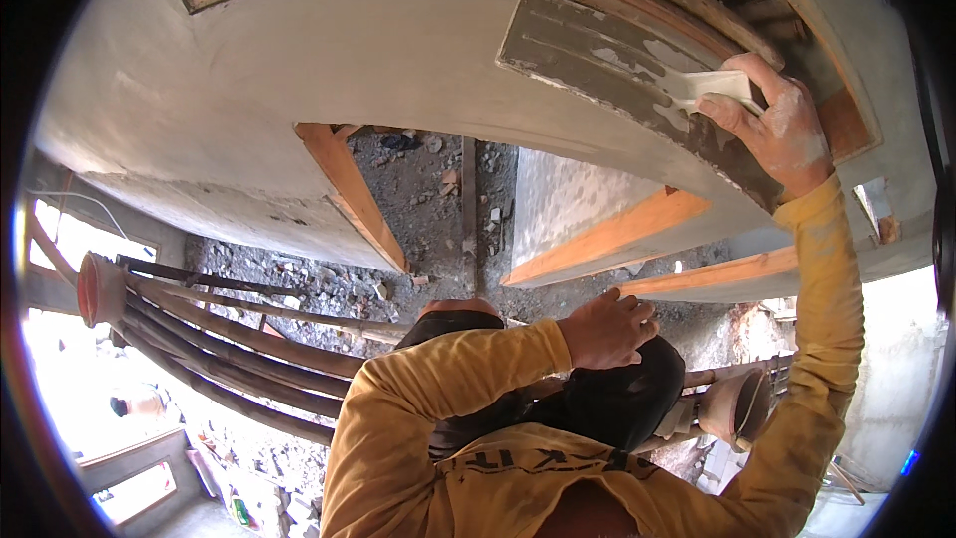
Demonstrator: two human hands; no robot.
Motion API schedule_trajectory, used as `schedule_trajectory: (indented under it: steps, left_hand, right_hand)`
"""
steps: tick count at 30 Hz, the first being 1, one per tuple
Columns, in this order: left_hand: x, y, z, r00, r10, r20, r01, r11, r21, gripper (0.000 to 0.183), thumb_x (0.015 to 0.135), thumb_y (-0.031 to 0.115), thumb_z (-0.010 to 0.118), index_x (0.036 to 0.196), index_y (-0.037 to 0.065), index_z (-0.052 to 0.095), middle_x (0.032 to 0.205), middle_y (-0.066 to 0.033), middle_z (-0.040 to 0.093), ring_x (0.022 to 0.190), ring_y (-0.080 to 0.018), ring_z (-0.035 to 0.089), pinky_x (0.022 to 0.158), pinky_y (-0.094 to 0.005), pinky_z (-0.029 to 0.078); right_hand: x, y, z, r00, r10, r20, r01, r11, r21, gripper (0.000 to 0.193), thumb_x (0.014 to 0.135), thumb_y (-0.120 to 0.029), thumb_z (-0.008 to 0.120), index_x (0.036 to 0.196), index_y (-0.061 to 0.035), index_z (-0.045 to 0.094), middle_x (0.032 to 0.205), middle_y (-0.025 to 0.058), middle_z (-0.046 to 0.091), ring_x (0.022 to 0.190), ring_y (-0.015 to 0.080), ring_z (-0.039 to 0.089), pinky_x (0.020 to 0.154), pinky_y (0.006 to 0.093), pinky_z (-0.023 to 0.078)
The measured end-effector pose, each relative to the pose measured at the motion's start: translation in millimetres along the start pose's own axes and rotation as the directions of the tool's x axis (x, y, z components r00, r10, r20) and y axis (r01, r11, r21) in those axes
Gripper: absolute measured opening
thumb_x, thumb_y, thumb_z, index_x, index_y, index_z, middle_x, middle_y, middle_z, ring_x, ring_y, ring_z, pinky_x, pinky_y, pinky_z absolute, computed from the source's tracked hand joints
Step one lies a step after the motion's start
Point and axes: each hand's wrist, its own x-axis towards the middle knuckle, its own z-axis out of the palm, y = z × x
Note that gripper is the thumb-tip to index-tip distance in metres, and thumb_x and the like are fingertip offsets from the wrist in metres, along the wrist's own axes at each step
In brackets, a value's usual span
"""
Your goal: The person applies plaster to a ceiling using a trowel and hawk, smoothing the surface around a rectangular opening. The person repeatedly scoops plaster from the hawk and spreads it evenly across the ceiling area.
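My right hand [772,125], dusted with dried plaster, is wrapped round the pale handle of a long plastering float [588,50]. The float's dark, rectangular board is smeared with wet grey plaster and lies along the upper wall [398,50], just below a wooden frame. Low in front of me, my left hand [609,329] hangs over my dark-clad knee, its fingers loosely bent and apart. Nothing shows in it.
I am perched on scaffold poles [239,339]. A bucket [100,289] stands at their left end and another bucket [735,406] at the right. Wooden door frames [354,199] open below the wall, and rubble [428,184] covers the ground far down.
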Motion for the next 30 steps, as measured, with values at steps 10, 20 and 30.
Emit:
schedule_trajectory:
  steps: [10,20,30]
  left_hand:
    - [1.6,-8.0,0.1,0.993,-0.049,0.104,0.053,0.998,-0.04,0.057,0.083,0.044,0.065,0.125,0.007,0.056,0.127,-0.012,0.052,0.114,-0.0257,0.054,0.095,-0.0419,0.042]
    - [-0.8,-15.6,9.8,0.991,-0.077,0.113,0.08,0.996,-0.026,0.055,0.082,0.042,0.065,0.123,0.006,0.056,0.126,-0.0125,0.052,0.111,-0.0264,0.055,0.091,-0.042,0.044]
    - [2.1,-31.8,23.2,0.962,-0.159,0.223,0.169,0.985,-0.03,0.049,0.084,0.04,0.065,0.12,0.007,0.057,0.128,-0.0132,0.052,0.112,-0.0275,0.056,0.091,-0.042,0.044]
  right_hand:
    - [-2.0,14.0,-8.3,0.992,0.12,0.027,-0.119,0.992,-0.045,0.045,0.079,-0.047,0.072,0.091,-0.0043,0.062,0.076,0.0136,0.067,0.065,0.0241,0.065,0.06,0.033,0.05]
    - [-36.5,69.2,-30.9,0.984,0.176,0.033,-0.176,0.984,-0.005,0.043,0.079,-0.042,0.073,0.095,-0.0033,0.063,0.077,0.013,0.067,0.067,0.0193,0.062,0.064,0.0313,0.049]
    - [-103.8,146.3,-64.8,0.962,0.272,0.015,-0.27,0.96,-0.072,0.049,0.077,-0.047,0.072,0.098,-0.0028,0.063,0.08,0.0108,0.066,0.077,0.0182,0.062,0.071,0.0314,0.048]
